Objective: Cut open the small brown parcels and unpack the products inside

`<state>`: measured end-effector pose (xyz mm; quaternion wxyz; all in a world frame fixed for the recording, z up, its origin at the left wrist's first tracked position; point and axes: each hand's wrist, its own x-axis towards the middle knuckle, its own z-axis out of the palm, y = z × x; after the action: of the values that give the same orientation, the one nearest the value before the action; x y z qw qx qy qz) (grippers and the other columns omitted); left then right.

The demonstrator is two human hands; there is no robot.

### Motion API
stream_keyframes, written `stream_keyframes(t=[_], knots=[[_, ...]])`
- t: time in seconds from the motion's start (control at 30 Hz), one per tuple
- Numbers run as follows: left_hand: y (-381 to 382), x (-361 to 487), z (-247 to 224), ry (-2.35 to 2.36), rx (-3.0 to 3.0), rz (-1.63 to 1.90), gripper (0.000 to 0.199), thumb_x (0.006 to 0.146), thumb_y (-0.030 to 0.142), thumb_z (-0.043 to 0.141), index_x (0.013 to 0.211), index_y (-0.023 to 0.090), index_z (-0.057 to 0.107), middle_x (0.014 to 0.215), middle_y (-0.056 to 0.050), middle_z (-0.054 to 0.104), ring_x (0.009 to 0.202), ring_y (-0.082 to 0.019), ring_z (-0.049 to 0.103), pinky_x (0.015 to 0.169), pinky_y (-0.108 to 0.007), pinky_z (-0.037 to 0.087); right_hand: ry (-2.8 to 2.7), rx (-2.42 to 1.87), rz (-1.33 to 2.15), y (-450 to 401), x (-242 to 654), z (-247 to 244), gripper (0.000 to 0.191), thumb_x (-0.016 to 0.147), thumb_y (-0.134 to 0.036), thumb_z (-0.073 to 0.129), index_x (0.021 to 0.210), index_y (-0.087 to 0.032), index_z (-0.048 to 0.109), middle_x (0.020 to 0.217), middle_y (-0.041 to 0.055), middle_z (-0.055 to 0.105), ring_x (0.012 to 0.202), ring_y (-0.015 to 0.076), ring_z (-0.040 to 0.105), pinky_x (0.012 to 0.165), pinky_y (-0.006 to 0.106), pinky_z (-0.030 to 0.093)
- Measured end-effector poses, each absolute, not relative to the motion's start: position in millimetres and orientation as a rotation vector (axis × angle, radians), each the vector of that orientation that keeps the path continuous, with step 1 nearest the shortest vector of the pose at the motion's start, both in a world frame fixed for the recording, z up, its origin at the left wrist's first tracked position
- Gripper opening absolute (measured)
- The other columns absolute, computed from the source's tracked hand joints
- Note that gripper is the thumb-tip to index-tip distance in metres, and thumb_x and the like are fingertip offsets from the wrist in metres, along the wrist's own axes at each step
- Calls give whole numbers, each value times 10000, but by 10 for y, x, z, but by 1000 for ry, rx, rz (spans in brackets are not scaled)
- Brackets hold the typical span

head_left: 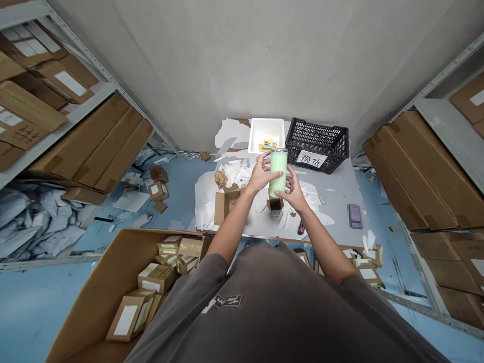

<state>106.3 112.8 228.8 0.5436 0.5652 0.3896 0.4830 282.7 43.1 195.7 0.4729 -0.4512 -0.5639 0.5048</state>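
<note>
A pale green tumbler (279, 174) with a metallic rim stands upright in the air between my hands, over the table. My left hand (261, 174) is wrapped round its left side, with the thumb across the front. On the lower right, my right hand (293, 189) grips the same tumbler, its thumb near the base. Just below is a small open box (275, 207), green and brown, on the table (336, 201). To the left sit an opened brown carton (221, 207) and crumpled brown paper (220, 178). A red and black tool (301, 228) lies near my right forearm.
A white tray (265, 132) with small packets and a black crate (317, 143) with a paper sign stand at the back. White paper scraps (236, 171) litter the table. A large carton (94, 292) of boxes is at lower left. Loaded shelves (442, 121) flank both sides.
</note>
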Motion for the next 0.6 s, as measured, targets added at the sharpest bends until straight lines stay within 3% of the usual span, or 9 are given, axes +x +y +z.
stream_keyframes(t=[0.13, 0.2, 0.33, 0.47, 0.6], knots=[[1149, 1030, 2291, 862, 1345, 1137, 1192, 768, 549, 942, 1720, 303, 267, 1611, -167, 518, 1384, -348, 605, 1126, -506, 551, -1383, -1123, 1228, 419, 2846, 1981, 1261, 740, -625, 925, 1745, -413, 193, 1537, 130, 559, 1196, 348, 693, 984, 520, 626], [1148, 1036, 2293, 907, 1343, 1154, 1230, 748, 544, 959, 1727, 320, 250, 1651, -166, 480, 1404, -357, 589, 1126, -504, 553, -1415, -1179, 1166, 403, 2834, 1990, 1256, 723, -604, 945, 1736, -405, 230, 1571, 134, 533, 1234, 364, 670, 1027, 539, 603], [1138, 1053, 2313, 830, 1318, 1128, 1240, 764, 546, 945, 1742, 349, 208, 1612, -156, 526, 1348, -345, 633, 1119, -527, 561, -1437, -1159, 1159, 377, 2797, 1986, 1272, 721, -604, 950, 1736, -373, 219, 1579, 145, 523, 1348, 385, 598, 1125, 564, 537], [1127, 1045, 2332, 808, 1355, 1133, 1241, 763, 542, 952, 1745, 355, 217, 1626, -147, 519, 1388, -347, 606, 1147, -516, 544, -1402, -1142, 1160, 375, 2771, 1956, 1206, 746, -627, 921, 1714, -348, 258, 1478, 143, 586, 1324, 380, 605, 1117, 568, 542], [1126, 1002, 2346, 857, 1393, 1149, 1240, 769, 548, 950, 1746, 380, 207, 1649, -147, 498, 1324, -338, 649, 1104, -510, 575, -1395, -1156, 1142, 380, 2786, 1937, 1248, 685, -602, 970, 1700, -375, 280, 1526, 138, 528, 1307, 358, 611, 1107, 543, 556]])
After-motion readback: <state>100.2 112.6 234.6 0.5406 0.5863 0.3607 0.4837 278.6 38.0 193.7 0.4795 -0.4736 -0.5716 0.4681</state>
